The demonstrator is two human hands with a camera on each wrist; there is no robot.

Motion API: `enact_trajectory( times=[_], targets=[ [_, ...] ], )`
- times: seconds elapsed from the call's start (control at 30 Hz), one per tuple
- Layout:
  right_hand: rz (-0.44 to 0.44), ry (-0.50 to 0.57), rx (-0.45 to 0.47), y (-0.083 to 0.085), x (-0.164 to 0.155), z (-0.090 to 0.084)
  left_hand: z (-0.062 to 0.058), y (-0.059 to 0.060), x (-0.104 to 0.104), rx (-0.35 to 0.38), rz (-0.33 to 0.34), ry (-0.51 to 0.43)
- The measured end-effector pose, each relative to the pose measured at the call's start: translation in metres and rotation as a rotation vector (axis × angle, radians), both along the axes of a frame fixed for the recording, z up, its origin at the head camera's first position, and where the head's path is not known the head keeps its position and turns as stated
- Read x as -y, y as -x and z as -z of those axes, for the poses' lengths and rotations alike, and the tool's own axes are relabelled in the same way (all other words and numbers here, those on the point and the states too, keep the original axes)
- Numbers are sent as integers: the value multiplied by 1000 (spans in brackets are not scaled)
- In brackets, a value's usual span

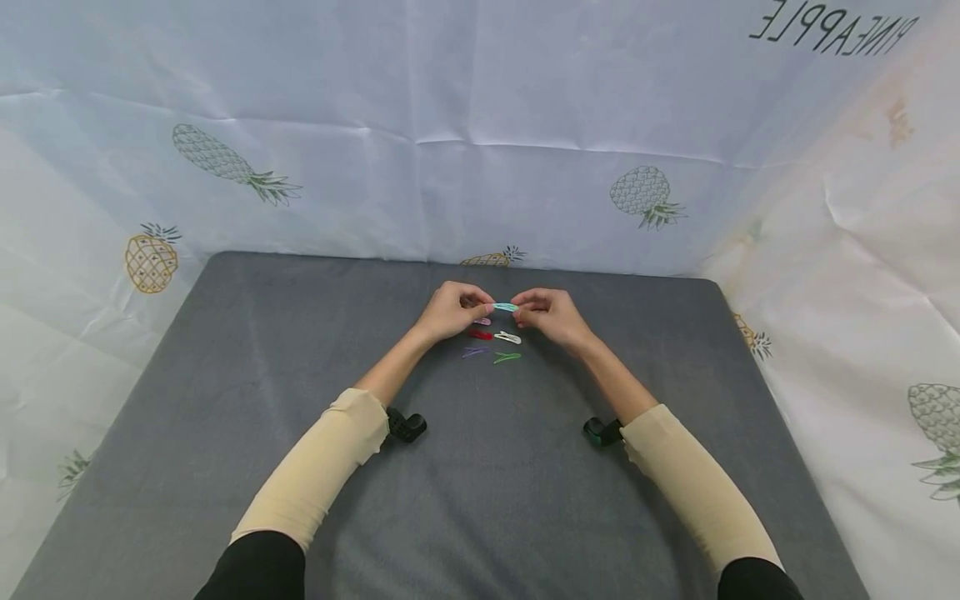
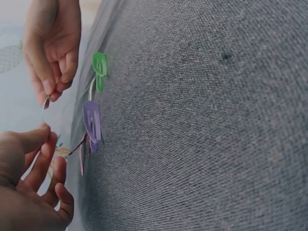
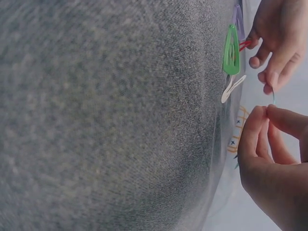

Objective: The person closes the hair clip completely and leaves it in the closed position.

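Grey felt-like cloth covers the worktop (image 1: 225, 467), and I read the following from the three views.

1. Held item. A light blue hair clip (image 1: 506, 307) sits raised just above the cloth, spanning the small gap between both hands. It lies roughly level, lengthwise from one hand to the other.

2. Left hand (image 1: 450, 310). Thumb and forefinger are curled and pinch the left end of the light blue hair clip. In the left wrist view the clip shows only as a thin edge between the fingertips of the two hands.

3. Right hand (image 1: 550, 315). Fingers are curled, pinching the right end of the same clip. In the right wrist view the thumb and forefinger tips meet on that thin edge.

4. Items on the cloth, directly beneath and toward me from the hands:
- a pink clip (image 1: 482, 322), partly hidden under the left hand;
- a red clip (image 1: 480, 335);
- a white clip (image 1: 507, 337), just beside the red one;
- a purple clip (image 1: 474, 352);
- a green clip (image 1: 507, 357), nearest to me on the right.
None of these touches either hand.

5. Surround. A white pineapple-print sheet (image 1: 480, 125) stands behind and beside the worktop. Beige sleeves (image 1: 315, 467) cover both forearms.
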State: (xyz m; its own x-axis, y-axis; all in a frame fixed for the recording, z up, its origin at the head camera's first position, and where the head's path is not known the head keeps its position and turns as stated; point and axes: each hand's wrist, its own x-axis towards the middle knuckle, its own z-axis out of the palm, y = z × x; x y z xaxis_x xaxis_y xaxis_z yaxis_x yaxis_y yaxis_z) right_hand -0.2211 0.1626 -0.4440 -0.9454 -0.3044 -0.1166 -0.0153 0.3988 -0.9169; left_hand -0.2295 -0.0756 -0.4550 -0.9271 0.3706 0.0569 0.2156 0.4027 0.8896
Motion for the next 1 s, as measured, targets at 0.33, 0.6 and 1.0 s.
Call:
enact_trajectory(
  times=[0.33,0.6,1.0],
  targets=[
    [19,-33,10,1,-2,2,2,-1,-4,-36,-9,60],
    [17,-135,9,1,-4,7,7,0,-8,-58,-19,128],
    [-15,-160,18,1,-4,7,7,1,-9,-35,-34,222]
  ],
)
